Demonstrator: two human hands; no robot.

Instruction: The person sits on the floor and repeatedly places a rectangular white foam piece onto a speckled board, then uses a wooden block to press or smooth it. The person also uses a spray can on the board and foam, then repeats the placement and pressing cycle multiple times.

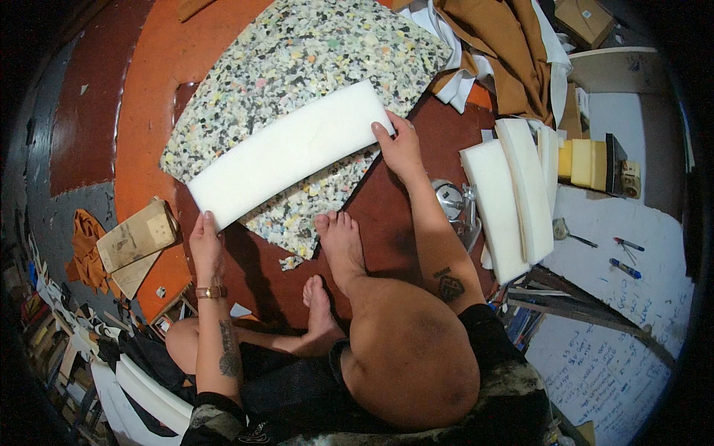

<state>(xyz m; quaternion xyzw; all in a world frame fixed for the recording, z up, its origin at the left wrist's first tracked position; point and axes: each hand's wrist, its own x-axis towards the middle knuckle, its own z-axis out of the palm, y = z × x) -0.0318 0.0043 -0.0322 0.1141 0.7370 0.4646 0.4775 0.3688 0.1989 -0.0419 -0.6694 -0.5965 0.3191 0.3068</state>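
Note:
A long, slightly curved strip of white foam [290, 149] is held out in front of me by its two ends. My left hand [204, 234] grips the near left corner, thumb on top. At the far right end my right hand [398, 143] pinches the edge, its thumb on the upper face and the other fingers mostly hidden underneath. Behind and below the strip lies a large sheet of speckled multicolour rebonded foam [260, 67], with a ragged near tip by my foot. Whether the strip touches the sheet I cannot tell.
More white foam pieces [506, 193] stand at the right, beside a metal tool [454, 201]. Yellow foam blocks [584, 163] and pens [626, 267] lie on a written-on white surface. Brown fabric [491, 44] is heaped at the back right; a worn cardboard piece [137, 234] lies left.

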